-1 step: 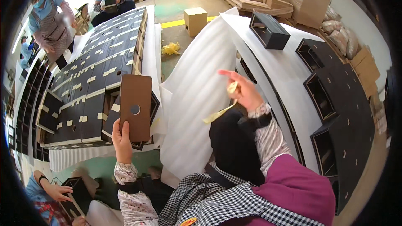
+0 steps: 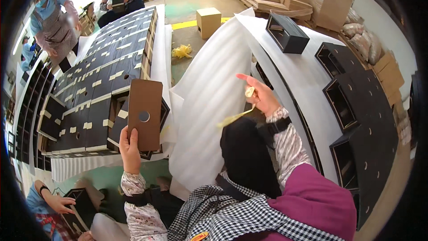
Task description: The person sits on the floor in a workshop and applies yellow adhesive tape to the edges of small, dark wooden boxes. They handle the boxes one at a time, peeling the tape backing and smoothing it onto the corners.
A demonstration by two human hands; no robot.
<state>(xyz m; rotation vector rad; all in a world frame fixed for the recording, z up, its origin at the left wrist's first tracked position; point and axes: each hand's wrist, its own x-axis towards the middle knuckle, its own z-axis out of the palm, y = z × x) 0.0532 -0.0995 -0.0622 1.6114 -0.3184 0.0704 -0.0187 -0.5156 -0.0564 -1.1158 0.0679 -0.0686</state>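
My left hand point(image 2: 130, 152) grips the lower edge of a flat brown panel point(image 2: 145, 96) with a round hole, its thumb and a finger on the face. Black box sides show just behind the panel; whether they are joined to it I cannot tell. My right hand point(image 2: 261, 94) is raised over white foam sheeting point(image 2: 200, 98). Its index finger points out to the left, while the other fingers curl round a crumpled strip of pale yellow tape point(image 2: 236, 118) whose loose end dangles. Left of the panel stands a stack of black boxes point(image 2: 96, 93) dotted with tape pieces.
On the right, several black open boxes point(image 2: 341, 100) line a foam-covered surface, with one box point(image 2: 287, 33) apart at its far end. Yellow tape scraps point(image 2: 182, 51) and a carton point(image 2: 208, 22) sit on the floor ahead. Co-workers point(image 2: 55, 27) are at the left; one point(image 2: 58, 203) handles a black box close by.
My right hand has shifted slightly right with the tape strip still in it, and the dangling end has swung a little. My left hand and the panel are almost unmoved.
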